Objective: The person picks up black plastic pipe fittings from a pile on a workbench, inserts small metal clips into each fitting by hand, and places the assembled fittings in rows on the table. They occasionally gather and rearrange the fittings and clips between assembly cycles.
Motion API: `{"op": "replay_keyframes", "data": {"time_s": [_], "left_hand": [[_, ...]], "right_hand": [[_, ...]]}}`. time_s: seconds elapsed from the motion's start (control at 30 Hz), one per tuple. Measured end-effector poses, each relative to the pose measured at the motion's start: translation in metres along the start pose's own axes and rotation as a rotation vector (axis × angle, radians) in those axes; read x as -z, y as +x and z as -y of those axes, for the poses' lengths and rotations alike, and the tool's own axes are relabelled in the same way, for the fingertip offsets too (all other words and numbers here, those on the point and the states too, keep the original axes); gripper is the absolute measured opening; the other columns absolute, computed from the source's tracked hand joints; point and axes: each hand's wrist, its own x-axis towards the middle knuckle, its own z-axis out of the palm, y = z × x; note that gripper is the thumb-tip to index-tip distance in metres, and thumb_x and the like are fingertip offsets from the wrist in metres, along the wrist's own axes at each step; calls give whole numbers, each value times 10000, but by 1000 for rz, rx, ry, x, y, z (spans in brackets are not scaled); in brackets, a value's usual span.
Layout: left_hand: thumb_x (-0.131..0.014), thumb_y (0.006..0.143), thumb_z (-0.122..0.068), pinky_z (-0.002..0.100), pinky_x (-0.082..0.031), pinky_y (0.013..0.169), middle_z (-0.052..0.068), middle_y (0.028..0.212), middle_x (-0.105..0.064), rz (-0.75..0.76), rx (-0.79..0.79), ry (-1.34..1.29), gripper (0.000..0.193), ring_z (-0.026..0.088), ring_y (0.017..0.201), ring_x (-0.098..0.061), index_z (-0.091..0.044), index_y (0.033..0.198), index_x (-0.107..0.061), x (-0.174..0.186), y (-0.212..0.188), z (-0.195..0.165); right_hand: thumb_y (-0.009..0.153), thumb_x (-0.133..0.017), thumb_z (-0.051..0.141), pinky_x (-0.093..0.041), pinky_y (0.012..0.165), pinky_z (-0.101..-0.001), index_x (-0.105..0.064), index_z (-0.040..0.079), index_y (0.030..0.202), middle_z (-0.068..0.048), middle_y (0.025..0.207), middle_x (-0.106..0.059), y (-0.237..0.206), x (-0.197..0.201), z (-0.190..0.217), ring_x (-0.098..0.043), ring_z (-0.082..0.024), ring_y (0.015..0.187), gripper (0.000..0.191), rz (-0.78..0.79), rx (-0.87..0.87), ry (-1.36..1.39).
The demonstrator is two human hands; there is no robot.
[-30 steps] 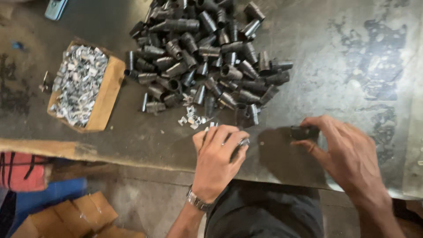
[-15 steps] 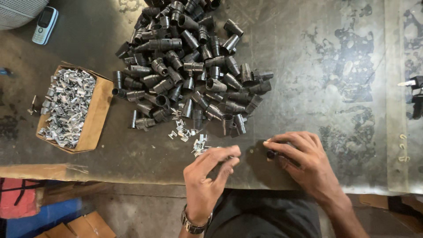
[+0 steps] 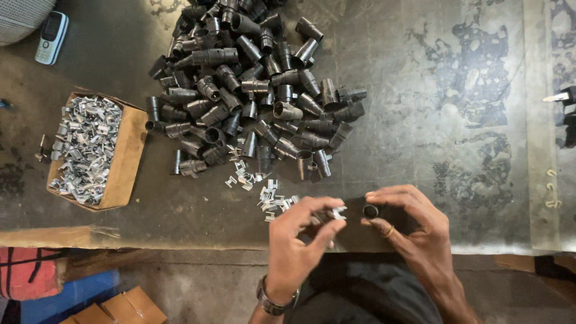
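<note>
As both hands meet at the lower centre of the frame, the left hand (image 3: 297,243) pinches a small silver metal clip (image 3: 338,212) between thumb and fingertips; the right hand (image 3: 414,231) grips a black plastic tube (image 3: 372,211), its open end showing between forefinger and thumb, just beside the clip. A few loose clips (image 3: 264,191) lie on the worn metal table (image 3: 468,90) just above the left hand; a heap of black tubes (image 3: 252,90) fills the upper centre; a cardboard box of clips (image 3: 129,162) sits at the left; a small mobile phone (image 3: 51,36) lies in the upper left corner.
</note>
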Motion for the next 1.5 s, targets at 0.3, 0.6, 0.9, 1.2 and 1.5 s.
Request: {"op": "replay_keyframes", "data": {"time_s": [0.3,0.6,0.9,1.2,1.5], "left_hand": [[-848,860,-84,227,-541,595,14,1031,-699,39,-291,276,240,81,685,-656,-69,1075,-741,-15,-3,-11],[-832,887,-102,263,-590,694,26,1073,-672,32,-410,454,266,150,825,-723,-74,1119,-705,-16,-4,-5],[-853,782,-188,256,-544,606,18,1095,-673,35,-264,421,607,127,687,-665,-105,1344,-639,-8,-2,-10],[-828,808,-208,376,-467,829,22,1093,-638,-193,-463,901,405,233,982,-631,-141,1191,-714,31,-1,-5],[-792,843,-122,404,-373,906,1,1048,-667,-92,-458,925,216,213,975,-609,-124,1038,-700,27,-7,3]], "right_hand": [[755,-816,40,-584,889,-308,-733,38,1069,-83,1108,-738,-8,-1,4,-729,-193,1057,325,1,-18,-29],[733,-807,-15,-592,872,-303,-726,45,1055,-73,1107,-730,-6,-3,4,-731,-203,1045,338,1,47,-99],[725,-852,90,-533,942,-383,-728,89,1072,-60,1144,-740,0,4,-4,-702,-239,1078,368,-20,133,-309],[794,-842,129,-484,1009,-431,-685,54,1188,-161,1286,-659,58,35,0,-583,-334,1214,430,-202,105,-565],[826,-855,432,-427,852,-420,-734,112,1142,-59,1107,-642,50,-55,29,-560,-278,1021,466,16,159,-745]]}}
